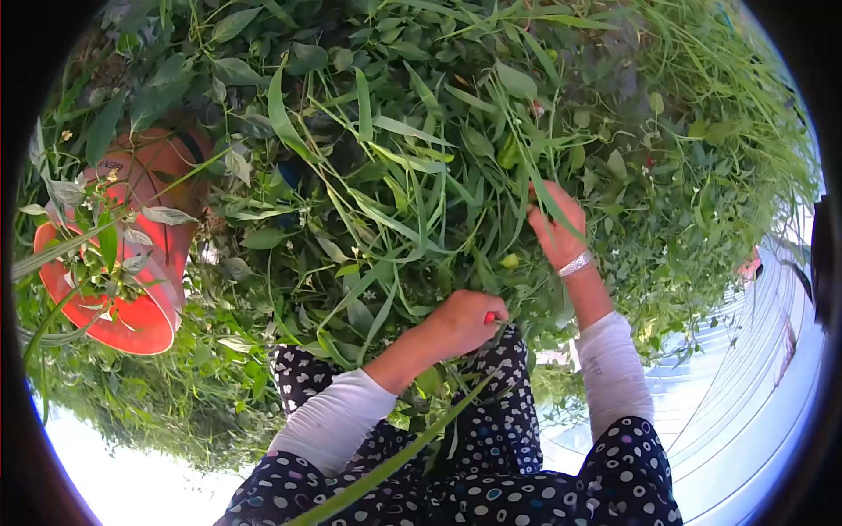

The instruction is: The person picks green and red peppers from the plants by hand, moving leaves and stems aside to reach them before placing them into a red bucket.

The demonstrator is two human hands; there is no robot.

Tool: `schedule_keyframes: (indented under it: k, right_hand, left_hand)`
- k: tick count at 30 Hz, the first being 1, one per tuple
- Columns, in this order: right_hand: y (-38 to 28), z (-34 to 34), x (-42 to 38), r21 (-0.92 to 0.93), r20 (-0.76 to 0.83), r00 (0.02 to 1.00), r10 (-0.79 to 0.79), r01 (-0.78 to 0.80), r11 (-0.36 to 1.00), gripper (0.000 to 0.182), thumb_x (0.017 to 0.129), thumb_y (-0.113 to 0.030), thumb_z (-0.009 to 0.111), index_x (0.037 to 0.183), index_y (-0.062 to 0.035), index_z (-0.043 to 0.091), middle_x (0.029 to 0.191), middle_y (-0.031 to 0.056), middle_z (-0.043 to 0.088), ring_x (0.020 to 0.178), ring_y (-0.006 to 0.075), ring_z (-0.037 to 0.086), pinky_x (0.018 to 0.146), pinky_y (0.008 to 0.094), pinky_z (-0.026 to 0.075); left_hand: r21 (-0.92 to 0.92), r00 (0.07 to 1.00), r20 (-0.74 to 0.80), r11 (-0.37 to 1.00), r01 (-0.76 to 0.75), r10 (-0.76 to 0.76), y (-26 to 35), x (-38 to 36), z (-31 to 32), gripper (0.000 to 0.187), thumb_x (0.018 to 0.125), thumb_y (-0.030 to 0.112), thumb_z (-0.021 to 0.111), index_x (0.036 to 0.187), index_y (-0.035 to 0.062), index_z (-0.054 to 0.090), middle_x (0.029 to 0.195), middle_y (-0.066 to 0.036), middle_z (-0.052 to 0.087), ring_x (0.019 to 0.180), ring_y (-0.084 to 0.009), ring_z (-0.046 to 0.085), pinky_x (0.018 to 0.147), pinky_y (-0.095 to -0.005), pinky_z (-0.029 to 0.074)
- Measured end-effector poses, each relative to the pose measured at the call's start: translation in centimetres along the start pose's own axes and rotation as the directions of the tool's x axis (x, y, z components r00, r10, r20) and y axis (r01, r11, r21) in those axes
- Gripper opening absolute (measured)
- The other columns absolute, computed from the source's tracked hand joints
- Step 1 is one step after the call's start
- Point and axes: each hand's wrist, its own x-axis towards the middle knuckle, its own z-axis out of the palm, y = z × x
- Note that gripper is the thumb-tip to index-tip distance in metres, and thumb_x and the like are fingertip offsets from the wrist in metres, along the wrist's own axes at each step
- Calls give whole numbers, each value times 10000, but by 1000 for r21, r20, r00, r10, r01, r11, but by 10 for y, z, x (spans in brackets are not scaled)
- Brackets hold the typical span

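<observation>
My left hand is closed in a fist above the dark patterned trousers, with the end of a red chili pepper showing between its fingers. Farther out, my right hand reaches in among the pepper plants, its fingers curled inward. Leaves and a long grass blade cover its fingertips, so what they grip is hidden. A pale green pepper hangs in the foliage between the two hands. Small spots of red show in the leaves beyond my right hand.
An orange-red bucket lies tilted among the plants at the left, with leafy stems across its mouth. Long grass blades cross the middle. Taller grass grows at the upper right, and pale sheeting covers the ground at the right.
</observation>
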Motion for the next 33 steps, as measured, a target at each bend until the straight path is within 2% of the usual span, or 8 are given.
schedule_keyframes:
  k: [4, 5, 9, 11, 14, 19, 27, 33]
  right_hand:
    - [77, 28, -15, -69, 177, 955, 239, -231, 971, 294, 867, -158, 548, 1139, -51, 582, 934, 76, 626, 687, 189, 578, 643, 272, 477]
    - [79, 32, -5, -21, 145, 939, 312, -312, 950, 430, 809, -148, 590, 1229, -110, 503, 798, 199, 632, 790, 360, 612, 694, 408, 493]
    - [125, 71, 41, 117, 62, 956, 288, -294, 949, 435, 809, -321, 597, 1200, -144, 525, 849, 188, 640, 850, 375, 608, 741, 465, 472]
    - [32, 58, 58, -425, -48, 906, 420, -399, 813, 457, 771, -457, 599, 1117, -161, 562, 915, 159, 647, 905, 385, 597, 796, 512, 440]
    - [-15, 54, 74, -529, 66, 767, 638, -515, 674, 601, 767, -500, 586, 1222, -114, 512, 1030, 211, 605, 986, 353, 582, 806, 417, 478]
    - [25, 67, 34, -298, -252, 965, 64, -141, 944, 401, 628, -155, 733, 992, -75, 585, 890, 131, 627, 814, 317, 612, 714, 392, 499]
    - [-11, 19, -8, 152, -47, 961, 271, -261, 953, 416, 633, -23, 634, 1041, -53, 565, 874, 118, 603, 746, 302, 584, 696, 320, 492]
    - [1, 9, -7, -118, 79, 997, -18, 27, 993, 502, 590, -8, 639, 1079, -90, 561, 869, 128, 599, 790, 317, 589, 707, 368, 494]
  left_hand:
    - [63, 998, -4, 996, -68, 68, -4, 4, 3, 201, 743, 92, 640, 943, 78, 640, 813, -113, 631, 707, -243, 601, 673, -329, 487]
    - [63, 998, -2, 996, -62, 62, -5, 4, 4, 201, 743, 92, 640, 943, 78, 640, 813, -113, 631, 707, -243, 601, 673, -329, 487]
    - [57, 1000, 26, 998, -14, 13, -5, 7, 4, 201, 740, 91, 639, 941, 74, 637, 817, -105, 635, 711, -242, 604, 676, -327, 489]
    - [58, 999, 43, 998, 12, -15, -6, 7, 4, 200, 740, 92, 638, 940, 74, 639, 820, -101, 636, 715, -242, 606, 677, -327, 489]
    - [45, 999, 37, 999, 5, -7, -10, 8, 6, 196, 740, 95, 637, 936, 78, 643, 807, -97, 635, 704, -237, 606, 672, -324, 490]
    - [82, 992, 87, 993, 80, -87, 2, 7, 1, 184, 748, 102, 635, 931, 82, 647, 784, -100, 635, 682, -226, 605, 666, -321, 494]
    - [40, 996, 61, 997, 59, -61, -4, 8, 5, 183, 747, 88, 628, 929, 81, 646, 799, -99, 638, 689, -221, 604, 665, -314, 488]
    - [21, 1000, 19, 1000, 21, -21, -4, 9, 1, 191, 739, 65, 625, 928, 75, 646, 806, -98, 640, 686, -219, 601, 664, -305, 484]
